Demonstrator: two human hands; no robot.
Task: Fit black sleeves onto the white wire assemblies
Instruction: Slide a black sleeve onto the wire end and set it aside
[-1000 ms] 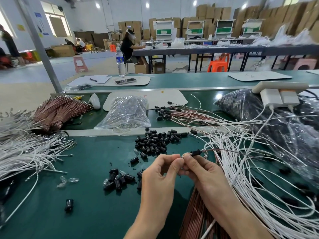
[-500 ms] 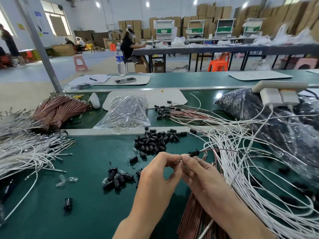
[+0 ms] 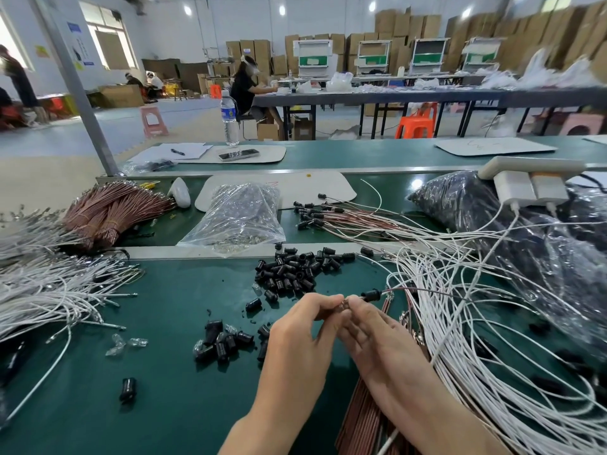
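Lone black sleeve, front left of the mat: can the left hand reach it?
Probably yes: only bare green mat lies between the left hand and the lone black sleeve, but that hand must first release the wire end it pinches.

Two parts of the person show — the bare left hand and the bare right hand, each followed by its forearm to the lower edge of the view. The left forearm and the right forearm carry bare skin all the way — slim fingers, smooth hand backs, knuckles faintly marked. Nails are too blurred to judge.
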